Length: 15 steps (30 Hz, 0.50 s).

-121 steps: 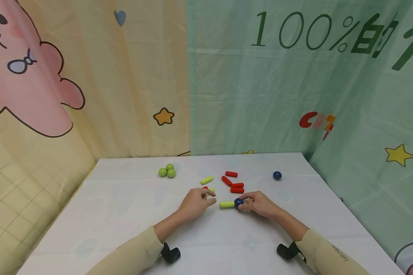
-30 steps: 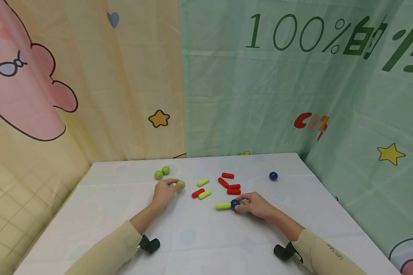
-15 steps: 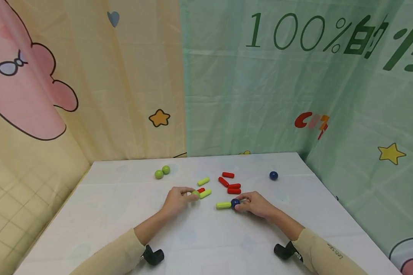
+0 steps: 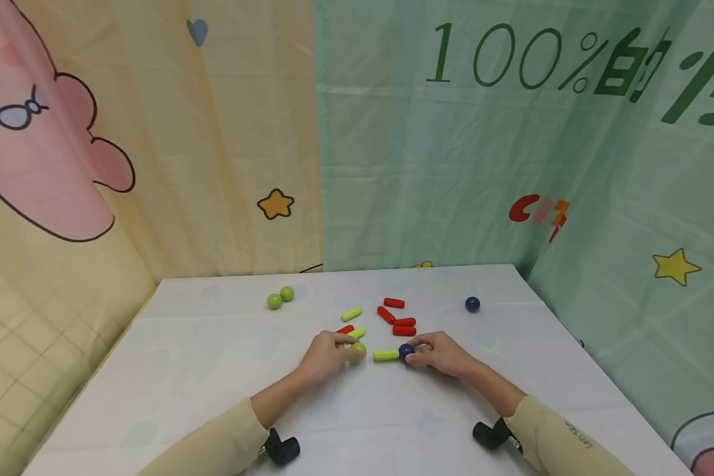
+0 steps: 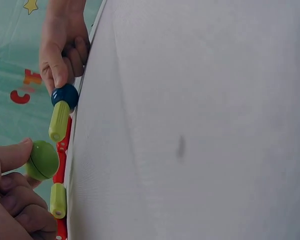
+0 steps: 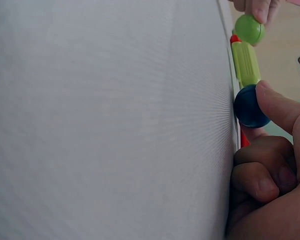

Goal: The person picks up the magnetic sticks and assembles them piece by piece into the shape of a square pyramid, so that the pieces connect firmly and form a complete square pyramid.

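The left hand (image 4: 328,352) pinches a green ball (image 4: 359,350) between thumb and fingers, just left of centre on the white-covered bench (image 4: 357,416). The right hand (image 4: 443,354) grips a dark blue ball (image 4: 405,352) in the same way, and a yellow-green rod (image 4: 385,355) extends from that ball toward the left hand, lying between the two balls. In the head view a narrow gap separates the rod's free end from the green ball. Just behind the left hand, a red rod (image 4: 346,329) and a second yellow-green rod (image 4: 357,332) lie side by side, with a third yellow-green rod (image 4: 352,314) farther back. Four more red rods (image 4: 404,331) lie in a loose cluster behind the blue ball. Two other green balls (image 4: 274,301) sit together at the back left, and another blue ball (image 4: 473,304) stands alone at the back right.
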Tool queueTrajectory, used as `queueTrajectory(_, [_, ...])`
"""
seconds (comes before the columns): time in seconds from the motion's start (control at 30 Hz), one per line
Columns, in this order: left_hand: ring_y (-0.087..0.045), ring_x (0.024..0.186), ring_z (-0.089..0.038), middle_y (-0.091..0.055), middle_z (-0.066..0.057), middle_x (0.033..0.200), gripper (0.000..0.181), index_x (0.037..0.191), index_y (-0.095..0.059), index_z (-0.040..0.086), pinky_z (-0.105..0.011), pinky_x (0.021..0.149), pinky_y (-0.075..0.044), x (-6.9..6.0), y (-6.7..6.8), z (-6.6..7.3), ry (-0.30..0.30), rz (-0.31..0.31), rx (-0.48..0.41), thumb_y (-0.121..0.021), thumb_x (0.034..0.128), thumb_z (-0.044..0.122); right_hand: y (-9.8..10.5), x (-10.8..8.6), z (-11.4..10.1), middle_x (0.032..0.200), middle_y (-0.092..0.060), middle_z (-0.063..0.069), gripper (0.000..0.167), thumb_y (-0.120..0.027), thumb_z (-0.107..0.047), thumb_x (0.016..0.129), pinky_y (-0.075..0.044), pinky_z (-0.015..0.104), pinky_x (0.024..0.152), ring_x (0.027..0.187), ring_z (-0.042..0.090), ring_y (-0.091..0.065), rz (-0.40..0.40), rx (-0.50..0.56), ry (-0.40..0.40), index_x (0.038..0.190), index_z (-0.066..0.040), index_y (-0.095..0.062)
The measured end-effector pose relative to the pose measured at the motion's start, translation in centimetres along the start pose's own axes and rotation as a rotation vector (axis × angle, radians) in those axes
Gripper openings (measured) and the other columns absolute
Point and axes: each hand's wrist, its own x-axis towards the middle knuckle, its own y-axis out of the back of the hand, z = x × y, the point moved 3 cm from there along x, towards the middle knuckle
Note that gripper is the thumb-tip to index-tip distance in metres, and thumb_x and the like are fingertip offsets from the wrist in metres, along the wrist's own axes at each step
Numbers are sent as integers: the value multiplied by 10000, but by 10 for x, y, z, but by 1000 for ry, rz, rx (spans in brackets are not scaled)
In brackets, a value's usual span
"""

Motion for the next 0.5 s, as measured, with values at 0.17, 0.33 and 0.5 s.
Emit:
queueTrajectory(0.17, [-386, 565, -128, -426, 49, 605, 360, 1157, -764, 95, -236, 499, -289, -1, -7, 6, -14, -22, 21, -795, 864, 301, -1, 0, -1, 663, -465, 5, 433, -791, -329, 869, -311, 276, 595, 711, 177, -476, 4, 0, -5, 1225, -99, -707])
queueTrajectory(0.33, [-400, 571, -137, -442, 40, 645, 341, 1153, -768, 116, -232, 500, -289, 0, -11, 9, -4, -27, 35, -789, 870, 304, -1, 0, -2, 641, -439, 2, 433, -791, -327, 868, -303, 275, 589, 683, 174, -454, 2, 0, 5, 1222, -92, -708])
queueTrajectory(0.5, [-420, 592, -131, -454, 38, 647, 344, 1154, -766, 113, -233, 519, -308, -1, -14, 7, 6, -46, 38, -787, 869, 304, -1, 1, 0, 658, -459, -3, 436, -794, -325, 865, -310, 278, 601, 709, 170, -464, 7, 2, 2, 1221, -89, -709])
